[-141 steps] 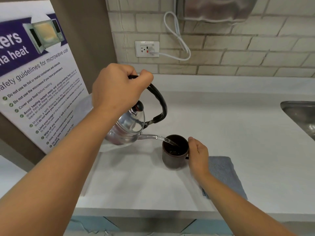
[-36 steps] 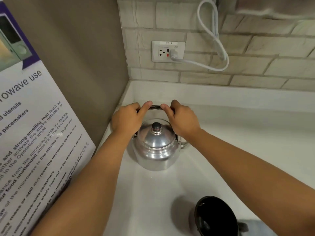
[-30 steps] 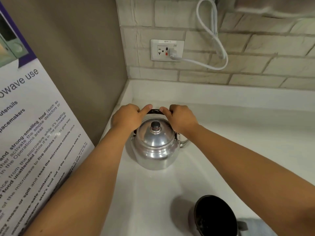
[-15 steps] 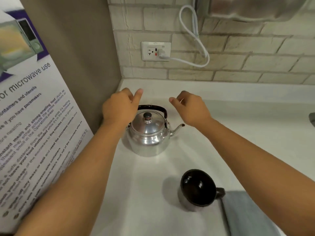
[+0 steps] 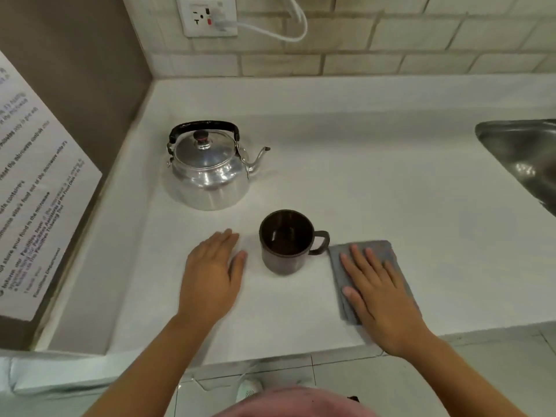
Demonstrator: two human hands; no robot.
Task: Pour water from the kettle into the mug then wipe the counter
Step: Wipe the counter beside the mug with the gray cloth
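- Both hands have left the kettle (image 5: 208, 170), which stands upright near the counter (image 5: 376, 182) corner.
- Left hand (image 5: 212, 273): open, flat, beside the mug (image 5: 285, 242).
- Right hand (image 5: 377, 288): open, palm pressed on the grey cloth (image 5: 383, 251) right of the mug.

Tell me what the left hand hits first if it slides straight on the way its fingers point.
Probably the kettle. The left hand lies flat with its fingers aimed up and slightly right, toward the kettle's right side; bare counter lies between. The mug sits just right of that line.
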